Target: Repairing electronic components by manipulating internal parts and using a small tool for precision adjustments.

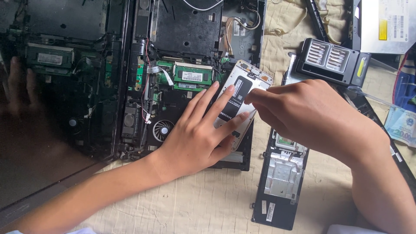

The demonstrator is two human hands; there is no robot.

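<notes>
Both hands press a silver drive (241, 93) into the open laptop (182, 65). Left hand (197, 136) lies flat, grip released; right hand (303, 115) pinches its edge.

Hands working: two, the left hand (197, 138) and the right hand (303, 115), both resting on one drive
Opened laptop bases lying on the cloth: one (186, 52)
Silver drives in a metal caddy: one (238, 97)
Green memory modules showing in the base: one (193, 74)
Round cooling fans showing: one (163, 129)
Loose black cover panels lying beside the base: one (279, 182)
Black screwdriver bit cases lying open: one (331, 60)
Banknotes showing at the right edge: one (401, 125)
</notes>
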